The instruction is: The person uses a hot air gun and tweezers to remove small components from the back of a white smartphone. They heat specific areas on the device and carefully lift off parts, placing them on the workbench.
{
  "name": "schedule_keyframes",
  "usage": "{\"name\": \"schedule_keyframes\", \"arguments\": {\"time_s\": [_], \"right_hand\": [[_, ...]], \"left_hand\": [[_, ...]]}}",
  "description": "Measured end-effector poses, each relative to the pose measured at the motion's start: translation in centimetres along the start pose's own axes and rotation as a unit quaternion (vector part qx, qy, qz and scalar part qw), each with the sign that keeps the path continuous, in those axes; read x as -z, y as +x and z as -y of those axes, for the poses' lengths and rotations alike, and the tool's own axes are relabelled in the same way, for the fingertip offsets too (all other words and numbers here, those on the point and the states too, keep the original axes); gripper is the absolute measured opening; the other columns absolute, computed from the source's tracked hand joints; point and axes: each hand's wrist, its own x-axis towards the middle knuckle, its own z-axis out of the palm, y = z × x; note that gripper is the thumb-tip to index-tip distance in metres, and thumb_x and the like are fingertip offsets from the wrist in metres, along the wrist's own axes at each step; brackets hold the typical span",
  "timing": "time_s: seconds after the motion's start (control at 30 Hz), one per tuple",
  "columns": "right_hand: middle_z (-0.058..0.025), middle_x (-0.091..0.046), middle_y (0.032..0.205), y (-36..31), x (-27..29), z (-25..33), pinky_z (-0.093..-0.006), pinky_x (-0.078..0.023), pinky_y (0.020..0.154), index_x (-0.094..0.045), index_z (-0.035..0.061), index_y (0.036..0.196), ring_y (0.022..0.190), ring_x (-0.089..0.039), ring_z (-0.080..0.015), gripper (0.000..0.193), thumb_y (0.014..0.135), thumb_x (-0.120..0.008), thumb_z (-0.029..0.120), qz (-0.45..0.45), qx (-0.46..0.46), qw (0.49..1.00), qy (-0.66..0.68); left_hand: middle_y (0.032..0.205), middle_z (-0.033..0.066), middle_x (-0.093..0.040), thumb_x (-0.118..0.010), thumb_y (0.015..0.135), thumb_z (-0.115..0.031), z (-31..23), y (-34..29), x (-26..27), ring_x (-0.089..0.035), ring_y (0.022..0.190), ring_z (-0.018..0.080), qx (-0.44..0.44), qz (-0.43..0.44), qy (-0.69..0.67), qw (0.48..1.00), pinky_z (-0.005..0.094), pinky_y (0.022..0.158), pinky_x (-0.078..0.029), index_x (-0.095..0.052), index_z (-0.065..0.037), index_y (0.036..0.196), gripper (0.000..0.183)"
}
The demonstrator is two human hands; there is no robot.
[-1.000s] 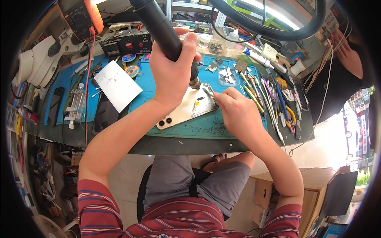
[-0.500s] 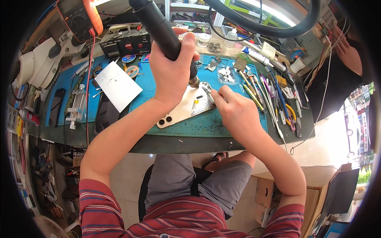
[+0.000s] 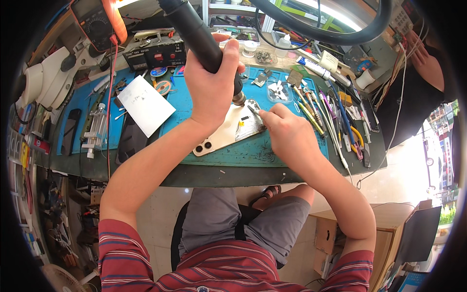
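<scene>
My left hand (image 3: 212,90) is wrapped around a black hot air gun (image 3: 197,39), whose metal nozzle points down at the far end of a gold phone back housing (image 3: 218,138). The housing lies aslant on the blue-green work mat (image 3: 194,163), its camera lenses at the near left end. My right hand (image 3: 292,131) is closed in a pinch over the housing's right side. A thin metal tool (image 3: 252,111) sticks out from its fingertips toward the nozzle; its exact kind is too small to make out.
Left are a white paper sheet (image 3: 146,107), a clamp fixture (image 3: 96,129) and a white microscope (image 3: 48,78). A clear box of white pieces (image 3: 278,91) stands beyond my right hand. Pens, tweezers and pliers (image 3: 357,138) crowd the right. Another person's hand (image 3: 422,58) shows far right.
Both hands keep nearly the same places, with the nozzle still over the housing's far end. The whole view has shifted very slightly.
</scene>
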Motion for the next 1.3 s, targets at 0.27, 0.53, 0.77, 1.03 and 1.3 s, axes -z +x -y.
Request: {"name": "schedule_keyframes", "arguments": {"time_s": [0.27, 0.53, 0.77, 1.03, 1.3], "right_hand": [[-0.0122, -0.059, 0.093, -0.2, -0.3, 0.1, -0.0372, -0.056, 0.062, -0.065, -0.0004, 0.111, 0.07, -0.068, -0.0284, 0.029, 0.082, -0.06, 0.001, 0.0, -0.001, 1.0, -0.005], [-0.0126, -0.059, 0.093, -0.4, -0.4, 0.5, -0.0382, -0.056, 0.062, -0.065, -0.001, 0.111, 0.07, -0.067, -0.0298, 0.03, 0.082, -0.059, 0.001, -0.011, 0.028, 0.998, -0.052], [-0.0127, -0.059, 0.093, 0.0, -0.3, 0.3, -0.0393, -0.056, 0.064, -0.066, 0.0022, 0.111, 0.072, -0.067, -0.031, 0.029, 0.083, -0.059, 0.001, -0.002, 0.013, 0.999, -0.04], [-0.0111, -0.058, 0.089, 0.1, -0.8, 0.4, -0.0345, -0.056, 0.06, -0.062, -0.0013, 0.105, 0.072, -0.068, -0.0246, 0.025, 0.081, -0.062, 0.002, -0.025, 0.006, 0.999, -0.021], [-0.0124, -0.059, 0.092, 0.0, -0.9, 0.8, -0.0347, -0.055, 0.058, -0.061, -0.0022, 0.111, 0.07, -0.068, -0.0272, 0.029, 0.082, -0.061, 0.002, -0.001, 0.029, 0.997, -0.068]], "left_hand": [[0.072, 0.004, -0.062, -0.065, 0.096, -0.015, 0.0, 0.0, -0.1, -0.062, 0.064, 0.0125, -0.003, 0.002, 0.002, 1.0, 0.0269, 0.065, -0.052, -0.054, -0.001, 0.11, 0.023], [0.071, 0.0043, -0.061, -0.065, 0.096, -0.015, 0.1, 0.0, -0.1, -0.061, 0.064, 0.0128, -0.008, 0.001, -0.002, 1.0, 0.027, 0.063, -0.05, -0.054, -0.001, 0.11, 0.023], [0.071, 0.0042, -0.061, -0.065, 0.096, -0.014, 0.2, 0.0, -0.1, -0.061, 0.063, 0.0129, -0.009, 0.0, -0.005, 1.0, 0.027, 0.063, -0.05, -0.054, 0.0, 0.11, 0.023], [0.071, 0.0039, -0.061, -0.065, 0.096, -0.014, 0.0, -0.1, 0.1, -0.062, 0.063, 0.0127, -0.002, -0.002, -0.003, 1.0, 0.0268, 0.062, -0.051, -0.054, 0.0, 0.109, 0.022], [0.071, 0.0037, -0.061, -0.066, 0.095, -0.014, 0.0, -0.1, -0.1, -0.062, 0.063, 0.0125, 0.002, -0.011, -0.005, 1.0, 0.0268, 0.063, -0.051, -0.054, 0.0, 0.109, 0.023]]}}
